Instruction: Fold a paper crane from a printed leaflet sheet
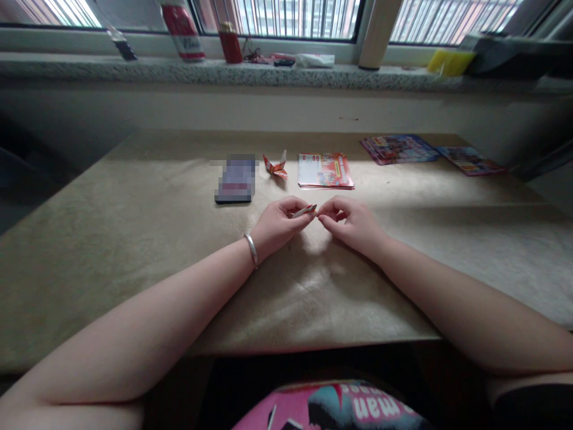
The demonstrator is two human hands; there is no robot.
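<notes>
Between the thumb and fingers of my left hand (pixel 283 222) is a small folded paper (pixel 305 211), white with red edges; much of it is hidden by the fingers. My right hand (pixel 351 220) is closed in a pinch, its fingertips right at the left fingertips beside the paper's end. Whether it grips a corner of the paper cannot be made out. Beyond my hands stands a red and white origami crane (pixel 276 168) with raised points. To its right lies a stack of printed red and white paper sheets (pixel 326 171).
A phone-like dark device (pixel 236 179), its screen blurred, lies left of the crane. Colourful printed cards (pixel 398 148) are spread at the back right of the table (pixel 111 239). On the stone sill (pixel 277 74) stand a red can (pixel 182 31), a red lighter-shaped container (pixel 230 45) and a yellow object (pixel 450 62).
</notes>
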